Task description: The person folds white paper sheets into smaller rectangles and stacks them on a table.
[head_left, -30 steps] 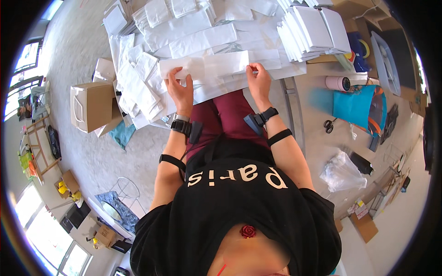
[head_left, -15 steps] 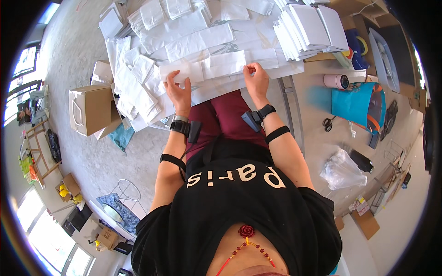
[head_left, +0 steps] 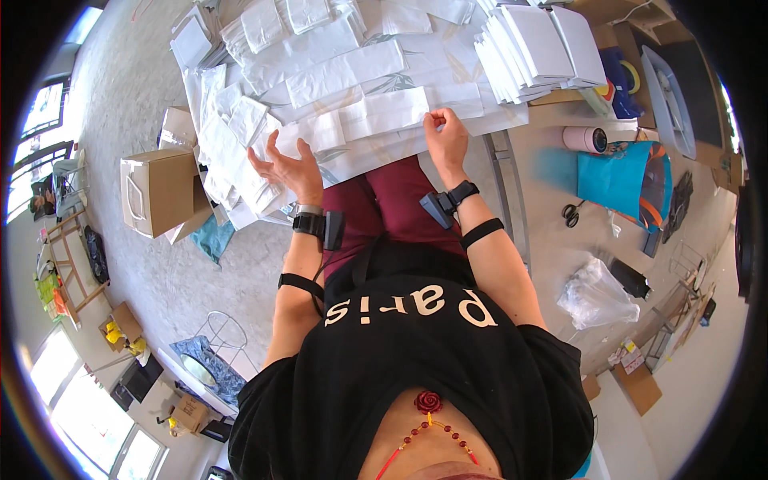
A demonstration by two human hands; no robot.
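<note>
A row of thin translucent plastic bags [head_left: 388, 110] lies overlapped along the near side of the table. My right hand [head_left: 448, 142] is closed in a pinch at the edge of a bag, toward the row's right part. Off the row's left end, my left hand [head_left: 290, 172] hovers with its fingers spread and nothing in it. Just beyond its fingertips lies a loose heap of similar bags [head_left: 228, 156]. More flat bags [head_left: 346, 72] are spread farther back on the table.
Stacks of white flat packets [head_left: 532, 52] stand at the table's far right. A cardboard box [head_left: 158, 192] sits on the floor at left. To the right are a turquoise bag [head_left: 612, 186], a pink cylinder [head_left: 584, 139], scissors [head_left: 570, 214] and a crumpled plastic bag [head_left: 596, 294].
My left hand has moved left, from the row's left end toward the loose heap, and its fingers have spread wider. My right hand has stayed in place.
</note>
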